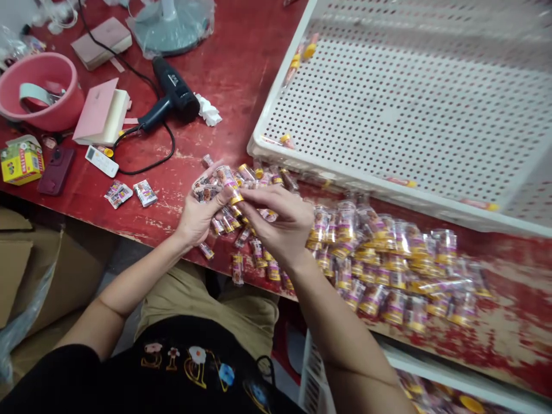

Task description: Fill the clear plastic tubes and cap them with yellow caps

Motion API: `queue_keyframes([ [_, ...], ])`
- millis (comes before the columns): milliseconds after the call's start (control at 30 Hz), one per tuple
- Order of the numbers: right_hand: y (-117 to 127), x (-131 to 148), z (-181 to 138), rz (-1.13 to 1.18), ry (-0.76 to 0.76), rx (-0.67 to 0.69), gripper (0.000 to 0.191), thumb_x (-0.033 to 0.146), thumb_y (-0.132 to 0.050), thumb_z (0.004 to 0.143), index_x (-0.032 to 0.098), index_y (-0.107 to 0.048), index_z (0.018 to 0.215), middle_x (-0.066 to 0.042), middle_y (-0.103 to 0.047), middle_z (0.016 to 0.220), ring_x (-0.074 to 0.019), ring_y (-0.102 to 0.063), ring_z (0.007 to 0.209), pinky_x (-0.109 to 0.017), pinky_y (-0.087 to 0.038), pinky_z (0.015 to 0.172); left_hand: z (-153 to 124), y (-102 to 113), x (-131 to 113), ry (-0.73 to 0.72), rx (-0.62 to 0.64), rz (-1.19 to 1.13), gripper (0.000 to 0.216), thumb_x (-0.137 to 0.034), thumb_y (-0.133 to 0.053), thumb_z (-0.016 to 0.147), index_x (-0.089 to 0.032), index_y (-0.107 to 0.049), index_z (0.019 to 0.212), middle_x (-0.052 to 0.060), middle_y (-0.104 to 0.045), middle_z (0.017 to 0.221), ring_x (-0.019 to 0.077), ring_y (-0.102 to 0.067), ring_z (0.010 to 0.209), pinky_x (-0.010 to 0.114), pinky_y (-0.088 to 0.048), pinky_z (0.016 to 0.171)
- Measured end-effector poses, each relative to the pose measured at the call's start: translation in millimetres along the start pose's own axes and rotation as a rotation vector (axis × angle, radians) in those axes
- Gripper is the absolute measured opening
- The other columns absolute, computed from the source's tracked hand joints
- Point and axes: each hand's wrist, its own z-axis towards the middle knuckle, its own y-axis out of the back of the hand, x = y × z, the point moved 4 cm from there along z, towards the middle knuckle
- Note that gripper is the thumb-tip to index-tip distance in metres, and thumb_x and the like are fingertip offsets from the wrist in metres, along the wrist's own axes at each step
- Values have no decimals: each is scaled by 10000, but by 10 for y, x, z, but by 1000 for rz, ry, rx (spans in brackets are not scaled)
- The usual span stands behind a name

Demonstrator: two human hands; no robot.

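Note:
A small clear tube (227,179) with a printed label and a yellow cap is tilted between my two hands. My left hand (199,217) is closed around its side, the thumb pressed near the cap. Some flat printed wrappers (203,190) also lie within the left fingers. My right hand (280,218) pinches the yellow cap end with thumb and fingertips. Beneath and beside the hands, many similar tubes (256,251) lie loose on the red table. To the right of my right forearm is a larger heap of capped, labelled tubes (388,253).
A white perforated tray (388,115) with a few tubes takes up the back right. A heat gun (170,95) and its cord lie at the left, near a pink bowl (69,112), a notebook (97,112), a remote (102,161) and wrapper packs (145,193). Below the table edge is another crate (431,365).

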Motion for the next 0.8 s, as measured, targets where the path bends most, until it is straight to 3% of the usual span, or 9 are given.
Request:
queue_keyframes([
  [133,18,87,-113,-6,20,-142,193,202,-740,843,297,-781,1007,-20,-765,881,-163,-694,759,-347,-578,709,-118,-51,1,-25,43,20,655,-244,-943,590,-298,-721,1204,-24,-664,793,46,-416,522,185,-302,422],
  [300,43,169,-235,-106,-25,-256,57,258,-747,841,279,-773,888,-25,-735,803,-176,-678,736,-360,-576,701,-201,-97,28,13,48,-8,652,-259,-951,572,-290,-724,1182,-28,-666,777,39,-426,513,182,-307,420],
  [467,34,211,-316,-116,25,-277,239,185,-708,869,302,-767,1069,-47,-742,997,-183,-703,887,-359,-595,767,-266,-134,30,0,64,-6,632,-229,-937,602,-285,-723,1194,-27,-661,779,38,-438,522,173,-315,416],
  [667,52,284,-331,-160,164,-376,251,76,-738,821,244,-779,1003,-24,-748,885,-137,-706,789,-300,-580,726,-299,-119,25,-26,109,61,728,-271,-939,604,-288,-676,1282,-35,-639,769,40,-437,526,167,-330,419],
  [800,16,282,-339,-154,164,-385,229,70,-730,825,229,-778,983,-30,-743,879,-131,-702,778,-290,-582,709,-322,-113,39,-58,113,100,707,-312,-927,628,-308,-672,1287,-36,-611,751,44,-418,524,169,-325,422],
])
